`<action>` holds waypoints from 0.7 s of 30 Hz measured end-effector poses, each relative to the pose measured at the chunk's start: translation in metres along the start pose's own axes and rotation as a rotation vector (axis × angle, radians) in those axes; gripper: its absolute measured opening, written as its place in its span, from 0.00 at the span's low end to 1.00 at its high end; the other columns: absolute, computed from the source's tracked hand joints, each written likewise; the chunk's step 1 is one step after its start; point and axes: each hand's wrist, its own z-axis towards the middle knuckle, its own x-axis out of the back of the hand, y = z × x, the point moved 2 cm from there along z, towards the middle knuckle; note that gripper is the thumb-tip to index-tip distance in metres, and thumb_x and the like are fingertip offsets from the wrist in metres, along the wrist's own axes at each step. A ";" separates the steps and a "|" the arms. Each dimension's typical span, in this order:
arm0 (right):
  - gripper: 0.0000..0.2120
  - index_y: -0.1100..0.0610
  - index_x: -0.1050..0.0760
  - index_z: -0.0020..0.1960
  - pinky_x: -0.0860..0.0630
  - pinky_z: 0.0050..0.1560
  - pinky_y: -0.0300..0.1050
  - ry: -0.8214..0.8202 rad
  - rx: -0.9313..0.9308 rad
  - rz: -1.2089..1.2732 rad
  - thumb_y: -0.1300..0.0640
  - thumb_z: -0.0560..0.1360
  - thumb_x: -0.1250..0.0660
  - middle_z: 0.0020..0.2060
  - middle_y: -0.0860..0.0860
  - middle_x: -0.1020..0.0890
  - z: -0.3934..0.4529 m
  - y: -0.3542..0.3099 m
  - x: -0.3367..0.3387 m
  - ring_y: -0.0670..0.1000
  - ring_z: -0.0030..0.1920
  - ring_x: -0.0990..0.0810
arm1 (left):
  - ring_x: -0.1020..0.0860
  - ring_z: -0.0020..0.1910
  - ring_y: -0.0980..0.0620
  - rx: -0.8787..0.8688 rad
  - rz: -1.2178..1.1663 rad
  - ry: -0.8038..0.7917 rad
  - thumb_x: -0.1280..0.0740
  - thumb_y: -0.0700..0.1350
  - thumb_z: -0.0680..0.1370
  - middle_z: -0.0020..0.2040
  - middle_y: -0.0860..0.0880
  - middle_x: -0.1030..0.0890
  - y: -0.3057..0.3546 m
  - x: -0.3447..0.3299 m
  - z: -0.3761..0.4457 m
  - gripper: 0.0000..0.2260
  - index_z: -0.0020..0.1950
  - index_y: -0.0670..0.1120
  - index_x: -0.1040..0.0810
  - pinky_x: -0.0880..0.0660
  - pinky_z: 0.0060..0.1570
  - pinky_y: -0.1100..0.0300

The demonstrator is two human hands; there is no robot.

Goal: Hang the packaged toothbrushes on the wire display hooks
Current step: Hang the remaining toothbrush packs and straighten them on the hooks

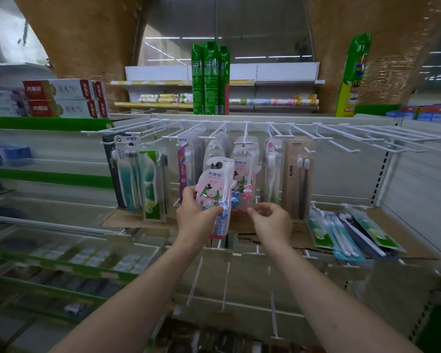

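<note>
The left hand [197, 215] is gripping a pink toothbrush pack [214, 192] in closed fingers, below the wire hooks [245, 133]. The right hand [271, 222] is hovering just beside it, fingers loosely curled, holding nothing.

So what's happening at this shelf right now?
A person is stocking a shop's toothbrush rack. The left hand holds a pink children's toothbrush pack by its lower half, not yet on a hook. The right hand touches the bottom of the matching packs already hanging. Several white wire hooks to the right are bare, and loose packs lie on cardboard below them.
</note>
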 end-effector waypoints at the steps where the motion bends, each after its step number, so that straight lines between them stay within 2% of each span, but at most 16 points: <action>1: 0.09 0.53 0.18 0.51 0.28 0.45 0.42 0.010 -0.003 -0.011 0.51 0.74 0.25 0.43 0.46 0.18 -0.003 0.000 0.002 0.49 0.47 0.20 | 0.16 0.52 0.49 0.000 0.001 -0.009 0.23 0.40 0.64 0.53 0.50 0.17 0.002 0.000 -0.003 0.24 0.55 0.54 0.28 0.18 0.53 0.42; 5: 0.07 0.50 0.20 0.47 0.29 0.45 0.42 0.045 -0.003 -0.007 0.50 0.74 0.25 0.42 0.46 0.18 -0.013 -0.002 0.014 0.48 0.45 0.20 | 0.16 0.51 0.49 -0.014 0.006 -0.034 0.22 0.40 0.65 0.52 0.50 0.16 0.008 -0.003 -0.013 0.23 0.54 0.54 0.28 0.17 0.51 0.43; 10: 0.07 0.49 0.22 0.49 0.21 0.52 0.49 0.023 0.012 0.005 0.50 0.75 0.25 0.43 0.45 0.18 -0.020 0.002 0.023 0.49 0.47 0.20 | 0.16 0.51 0.49 -0.041 -0.009 -0.072 0.23 0.35 0.69 0.51 0.49 0.17 0.018 -0.011 -0.015 0.22 0.56 0.49 0.28 0.17 0.48 0.48; 15: 0.08 0.52 0.20 0.50 0.20 0.52 0.51 0.039 0.011 0.017 0.50 0.75 0.25 0.43 0.46 0.18 -0.020 0.004 0.031 0.49 0.46 0.19 | 0.16 0.50 0.48 -0.031 -0.033 -0.119 0.23 0.35 0.70 0.51 0.48 0.17 0.026 -0.023 -0.013 0.21 0.54 0.52 0.28 0.19 0.38 0.55; 21: 0.07 0.51 0.20 0.51 0.21 0.51 0.47 0.052 0.022 0.032 0.51 0.75 0.26 0.44 0.46 0.18 -0.013 0.002 0.038 0.48 0.48 0.20 | 0.16 0.50 0.49 -0.001 -0.041 -0.136 0.23 0.37 0.70 0.50 0.49 0.17 0.025 -0.039 -0.001 0.19 0.51 0.53 0.28 0.17 0.51 0.42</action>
